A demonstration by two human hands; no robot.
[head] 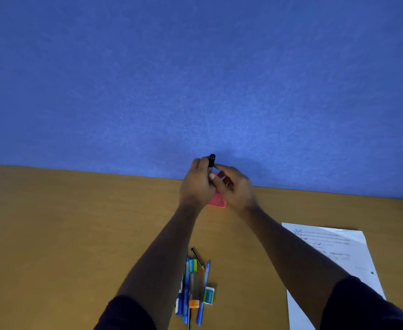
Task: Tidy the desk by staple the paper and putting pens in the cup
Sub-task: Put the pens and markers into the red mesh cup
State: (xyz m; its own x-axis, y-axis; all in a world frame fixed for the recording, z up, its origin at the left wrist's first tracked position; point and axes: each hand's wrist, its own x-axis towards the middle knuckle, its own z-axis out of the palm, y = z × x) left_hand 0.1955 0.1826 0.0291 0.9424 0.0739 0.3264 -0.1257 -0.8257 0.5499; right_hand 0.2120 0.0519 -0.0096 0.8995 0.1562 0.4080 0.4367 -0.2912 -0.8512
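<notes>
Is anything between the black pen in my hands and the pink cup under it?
Nothing visible. The left hand holds the black pen directly above the pink cup, right hand alongside; both hands hide the cup's mouth.

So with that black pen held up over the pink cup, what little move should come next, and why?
Probably lower the black pen into the pink plastic cup. The left hand grips it upright above the cup, the right hand fingers at its top, and other pens wait on the wooden desk.
</notes>
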